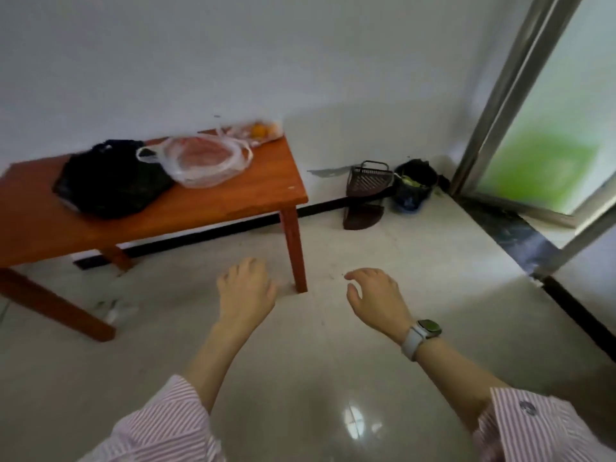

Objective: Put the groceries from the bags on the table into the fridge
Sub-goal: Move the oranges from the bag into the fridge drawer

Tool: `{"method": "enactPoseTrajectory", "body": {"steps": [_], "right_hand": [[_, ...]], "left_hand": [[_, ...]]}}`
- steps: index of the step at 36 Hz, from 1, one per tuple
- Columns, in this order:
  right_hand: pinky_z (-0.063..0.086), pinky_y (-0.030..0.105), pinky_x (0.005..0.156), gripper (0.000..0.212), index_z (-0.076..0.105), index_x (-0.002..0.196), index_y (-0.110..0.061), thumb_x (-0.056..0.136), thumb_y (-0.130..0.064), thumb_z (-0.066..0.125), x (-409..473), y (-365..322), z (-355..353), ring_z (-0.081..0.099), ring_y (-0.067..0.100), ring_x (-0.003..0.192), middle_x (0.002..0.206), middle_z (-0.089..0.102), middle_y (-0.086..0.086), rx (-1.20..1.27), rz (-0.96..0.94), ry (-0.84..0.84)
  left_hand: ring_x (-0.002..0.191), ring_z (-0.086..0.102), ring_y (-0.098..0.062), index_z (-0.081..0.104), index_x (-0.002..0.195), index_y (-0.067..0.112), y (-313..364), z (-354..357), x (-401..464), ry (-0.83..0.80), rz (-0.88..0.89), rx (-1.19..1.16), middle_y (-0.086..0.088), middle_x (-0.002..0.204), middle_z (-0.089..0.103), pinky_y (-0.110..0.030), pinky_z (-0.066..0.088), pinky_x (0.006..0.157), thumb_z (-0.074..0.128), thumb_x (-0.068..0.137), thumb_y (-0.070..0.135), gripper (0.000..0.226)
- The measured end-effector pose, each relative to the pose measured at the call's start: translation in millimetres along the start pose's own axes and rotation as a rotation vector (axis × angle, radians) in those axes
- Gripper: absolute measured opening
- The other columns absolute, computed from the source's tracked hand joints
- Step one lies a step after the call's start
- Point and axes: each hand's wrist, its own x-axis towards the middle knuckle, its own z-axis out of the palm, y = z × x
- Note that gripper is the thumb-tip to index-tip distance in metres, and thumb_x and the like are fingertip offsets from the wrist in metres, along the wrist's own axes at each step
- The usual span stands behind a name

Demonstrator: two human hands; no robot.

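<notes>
Resting on wooden table: black bag, clear bag touching it, third bag with orange fruit behind. Left hand, right hand over floor, fingers loosely curled, holding nothing.

Both arms reach forward, palms down: left hand and right hand hang loosely curled, holding nothing (watch on right wrist).
</notes>
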Motion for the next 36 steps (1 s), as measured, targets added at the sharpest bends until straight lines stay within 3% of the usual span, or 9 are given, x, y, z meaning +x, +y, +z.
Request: {"method": "enactPoseTrajectory", "body": {"steps": [6,13,18,25,31,36], "right_hand": [[0.044,0.04,0.09,0.027,0.061,0.113,-0.014,0.09,-0.021,0.047,95,-59,29,0.053,0.027,0.109,0.115,0.062,0.007,0.031,-0.144,-0.02],[0.04,0.035,0.092,0.031,0.058,0.119,-0.015,0.092,-0.024,0.043,216,-72,65,0.048,0.023,0.115,0.122,0.057,0.004,-0.05,-0.209,-0.115],[0.042,0.037,0.087,0.027,0.059,0.111,-0.015,0.091,-0.025,0.044,327,-62,85,0.05,0.029,0.11,0.116,0.057,0.007,-0.066,-0.178,-0.15],[0.037,0.036,0.087,0.032,0.053,0.12,-0.013,0.095,-0.027,0.038,480,-64,82,0.045,0.027,0.112,0.119,0.053,0.007,-0.137,-0.173,-0.169],[0.043,0.04,0.092,0.034,0.052,0.122,-0.014,0.093,-0.027,0.039,579,-71,96,0.048,0.027,0.113,0.123,0.053,0.007,-0.102,-0.16,-0.209],[0.046,0.039,0.085,0.028,0.059,0.111,-0.009,0.091,-0.02,0.043,651,-67,116,0.054,0.028,0.101,0.11,0.06,0.01,-0.06,-0.084,-0.108]], "left_hand": [[0.122,0.046,-0.027,0.049,0.129,0.013,-70,-16,65,0.106,-0.088,-0.077,-0.008,0.133,0.049,-0.047,0.032,0.102,0.049,0.092,0.03,0.041],[0.118,0.049,-0.027,0.05,0.127,0.015,-107,9,169,0.081,-0.114,-0.066,-0.007,0.13,0.05,-0.044,0.037,0.097,0.05,0.091,0.031,0.04],[0.12,0.046,-0.023,0.048,0.128,0.018,-121,18,277,0.067,-0.083,-0.04,-0.005,0.13,0.048,-0.04,0.034,0.099,0.049,0.091,0.033,0.04],[0.114,0.053,-0.022,0.053,0.123,0.015,-130,8,424,0.107,-0.042,-0.087,-0.006,0.124,0.056,-0.039,0.042,0.096,0.054,0.089,0.029,0.037],[0.116,0.048,-0.022,0.051,0.126,0.015,-153,9,520,0.03,-0.003,-0.065,-0.005,0.127,0.052,-0.037,0.039,0.096,0.047,0.091,0.028,0.037],[0.122,0.043,-0.02,0.044,0.131,0.018,-166,29,608,-0.059,0.104,-0.166,-0.002,0.134,0.045,-0.037,0.035,0.101,0.046,0.092,0.03,0.041]]}}
